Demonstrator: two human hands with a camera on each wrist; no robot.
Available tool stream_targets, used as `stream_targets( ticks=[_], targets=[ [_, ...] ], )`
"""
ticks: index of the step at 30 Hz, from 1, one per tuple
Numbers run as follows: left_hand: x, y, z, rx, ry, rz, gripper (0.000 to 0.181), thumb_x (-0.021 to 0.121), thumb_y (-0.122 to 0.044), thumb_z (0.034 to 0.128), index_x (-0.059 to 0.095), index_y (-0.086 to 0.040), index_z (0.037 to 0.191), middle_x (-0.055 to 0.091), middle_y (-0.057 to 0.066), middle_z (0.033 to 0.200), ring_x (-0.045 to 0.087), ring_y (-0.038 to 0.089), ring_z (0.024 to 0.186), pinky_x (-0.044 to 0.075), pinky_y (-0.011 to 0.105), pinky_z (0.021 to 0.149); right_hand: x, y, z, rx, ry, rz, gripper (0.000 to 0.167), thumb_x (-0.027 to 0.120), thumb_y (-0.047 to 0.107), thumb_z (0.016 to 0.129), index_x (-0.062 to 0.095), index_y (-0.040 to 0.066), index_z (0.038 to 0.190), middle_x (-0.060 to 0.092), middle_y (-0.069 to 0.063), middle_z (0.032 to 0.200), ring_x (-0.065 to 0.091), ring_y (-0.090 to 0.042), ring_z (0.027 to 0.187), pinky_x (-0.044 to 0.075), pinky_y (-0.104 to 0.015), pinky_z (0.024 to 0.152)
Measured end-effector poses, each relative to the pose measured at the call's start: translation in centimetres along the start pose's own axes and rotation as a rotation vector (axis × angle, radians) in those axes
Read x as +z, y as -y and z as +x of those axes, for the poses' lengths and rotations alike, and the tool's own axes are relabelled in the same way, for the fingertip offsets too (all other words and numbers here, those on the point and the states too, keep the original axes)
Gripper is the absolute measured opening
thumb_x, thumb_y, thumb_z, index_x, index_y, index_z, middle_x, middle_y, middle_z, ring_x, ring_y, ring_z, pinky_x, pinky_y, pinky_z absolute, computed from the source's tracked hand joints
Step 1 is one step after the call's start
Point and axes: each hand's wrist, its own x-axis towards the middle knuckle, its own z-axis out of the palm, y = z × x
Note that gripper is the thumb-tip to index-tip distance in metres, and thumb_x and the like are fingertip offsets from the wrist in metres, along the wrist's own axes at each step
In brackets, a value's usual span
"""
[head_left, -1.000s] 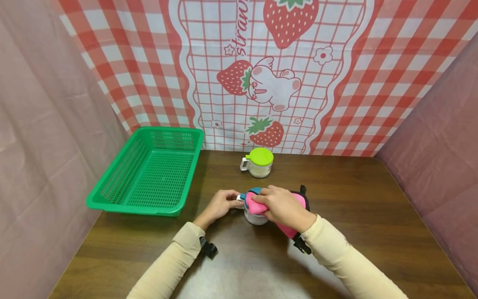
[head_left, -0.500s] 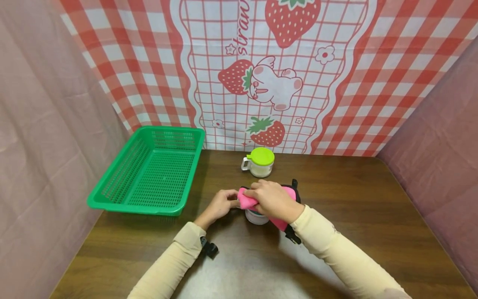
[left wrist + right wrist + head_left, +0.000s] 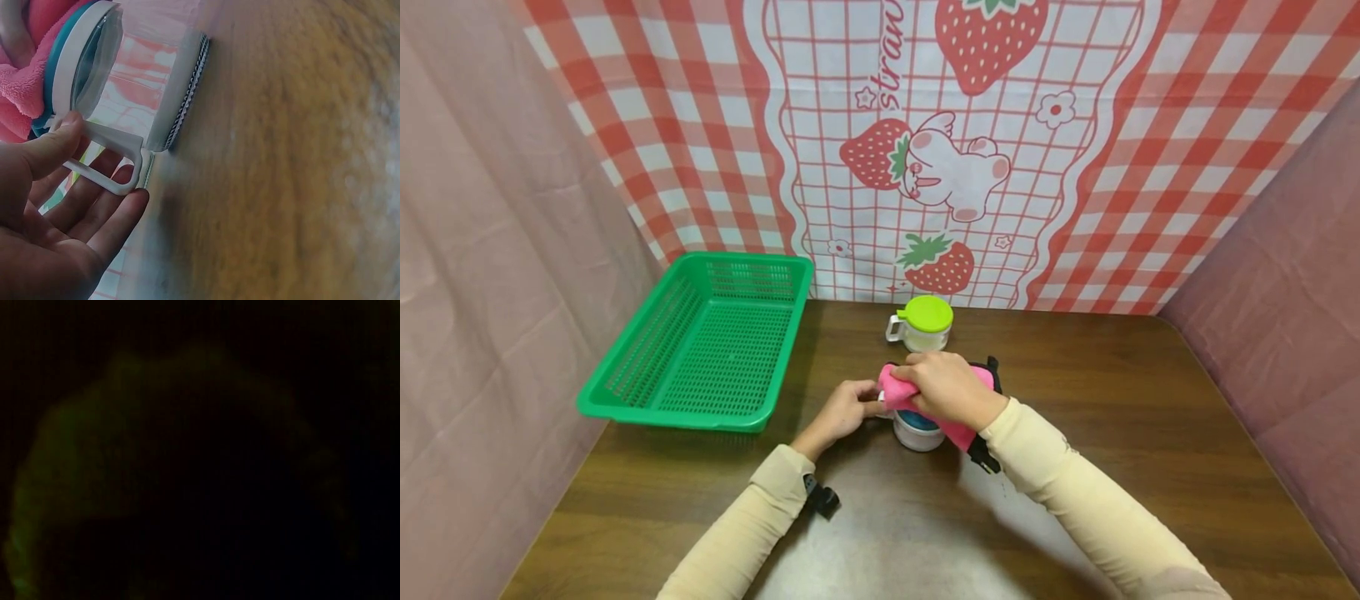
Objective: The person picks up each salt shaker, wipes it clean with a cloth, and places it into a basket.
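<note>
Left hand (image 3: 841,412) pinches handle (image 3: 117,137) of jar (image 3: 919,439), right hand (image 3: 951,387) grips pink cloth (image 3: 896,389) against blue lid (image 3: 919,420): hard wiping could spin it.

Fluffy cloth (image 3: 897,387), smooth clear jar (image 3: 140,78), glossy wood-grained tabletop (image 3: 887,525)

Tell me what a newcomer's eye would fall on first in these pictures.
Probably the green basket at the left of the table, in front of a red-and-white strawberry-print backdrop. Then the pink cloth that the right hand holds against the blue-lidded jar, whose handle the left hand grips. Behind stands a lime-lidded jar.
</note>
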Motion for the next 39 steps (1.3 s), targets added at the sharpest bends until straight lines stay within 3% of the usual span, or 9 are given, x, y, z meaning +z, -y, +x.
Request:
stream_targets(
  ticks=[11,17,24,30,39],
  targets=[
    [0.0,0.1,0.1,0.010,0.009,-0.001,0.017,0.076,-0.011,0.0819,0.073,-0.001,0.095,0.073,0.013,0.091,0.059,0.008,0.082,0.048,0.020,0.076,0.2,-1.3,0.2,0.088,0.016,0.035,0.027,0.073,0.011,0.079,0.074,0.014,0.106,0.064,0.000,0.080,0.063,-0.022,0.072,0.053,-0.040,0.061],
    [-0.1,-0.2,0.1,-0.020,0.009,-0.015,0.018,0.076,-0.012,0.0820,0.074,-0.001,0.096,0.073,0.013,0.093,0.059,0.008,0.083,0.048,0.020,0.077,0.3,-2.1,0.3,0.149,-0.001,0.046,0.036,0.075,0.015,0.081,0.072,0.012,0.117,0.068,-0.004,0.090,0.065,-0.026,0.079,0.056,-0.044,0.067],
    [0.0,-0.2,0.0,-0.002,0.003,-0.012,0.018,0.076,-0.012,0.0824,0.073,0.001,0.096,0.073,0.015,0.092,0.059,0.009,0.082,0.049,0.021,0.075,0.3,-3.0,0.0,0.217,0.012,0.078,0.040,0.074,0.014,0.082,0.069,0.010,0.121,0.072,-0.008,0.108,0.066,-0.029,0.090,0.057,-0.048,0.075],
    [0.2,-0.1,-0.1,0.005,0.006,-0.035,0.019,0.076,-0.010,0.0818,0.073,0.002,0.097,0.073,0.017,0.092,0.059,0.007,0.080,0.048,0.018,0.074,-0.1,-3.5,-1.1,0.273,0.046,0.078,0.042,0.073,0.013,0.082,0.068,0.011,0.124,0.071,-0.010,0.109,0.065,-0.031,0.093,0.056,-0.049,0.076],
    [0.1,-0.1,0.0,0.009,-0.004,-0.026,0.020,0.076,-0.010,0.0818,0.073,0.002,0.097,0.073,0.016,0.093,0.061,0.009,0.082,0.050,0.020,0.074,0.2,-3.8,-4.0,0.262,-0.064,0.090,0.038,0.076,0.013,0.081,0.070,0.008,0.118,0.072,-0.011,0.095,0.065,-0.028,0.083,0.054,-0.047,0.068]
  ],
)
